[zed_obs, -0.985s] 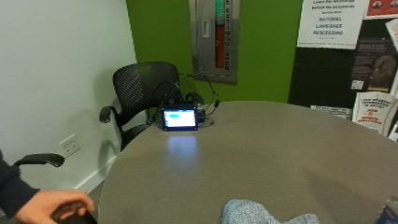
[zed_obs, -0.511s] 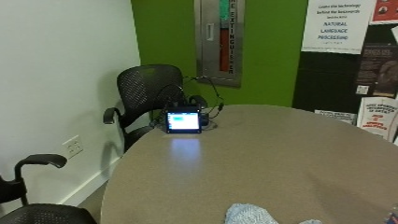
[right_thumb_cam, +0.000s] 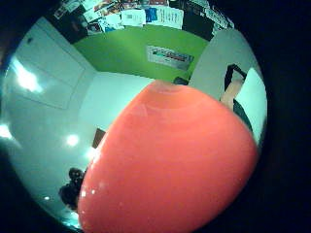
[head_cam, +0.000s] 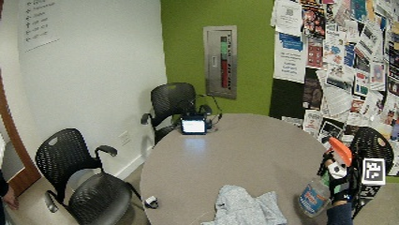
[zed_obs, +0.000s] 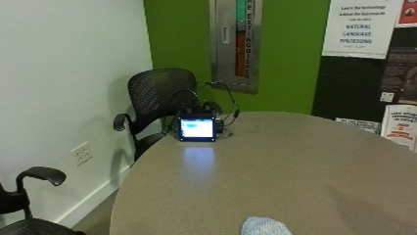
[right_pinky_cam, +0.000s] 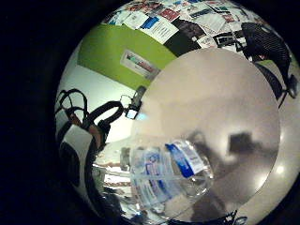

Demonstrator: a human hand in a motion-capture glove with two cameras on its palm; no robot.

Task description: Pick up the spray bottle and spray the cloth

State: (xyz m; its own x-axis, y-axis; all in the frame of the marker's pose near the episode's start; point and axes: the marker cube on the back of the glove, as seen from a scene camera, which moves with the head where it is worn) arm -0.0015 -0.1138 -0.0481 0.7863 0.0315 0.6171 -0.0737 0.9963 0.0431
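Since the earlier frames only the outside camera's framing has shifted, the whole picture sliding at once, so we read no movement into the table (zed_obs: 273, 166), the small lit screen (zed_obs: 196, 129) at its far edge or the grey cloth (head_cam: 244, 206) lying crumpled at the near edge. In the wide outside view we see the first half of the job done: the spray bottle (head_cam: 319, 187), clear-bodied with an orange trigger head and a blue-and-white label, is off the table and held up just beyond the rim, to the side of the cloth, in the gloved right hand (head_cam: 340, 186), whose fingers are wrapped around the bottle's neck below the head. From the palm, we look along the clear, labelled body (right_pinky_cam: 164, 176) out over the bare tabletop, and the orange head (right_thumb_cam: 170, 165) fills the thumb-side view, so the bottle sits close against the palm. We judge that what is left is the spraying itself: nothing shows the nozzle aimed at the cloth or any mist on it. Between bottle and cloth lies open tabletop, with nothing to catch on the way across. We note a black mesh chair (head_cam: 375, 145) right behind the hand and a poster-covered wall (head_cam: 349, 61) beyond it, so room is tighter behind than in front. The cloth overhangs nothing we can make out, though its near edge runs out of view.
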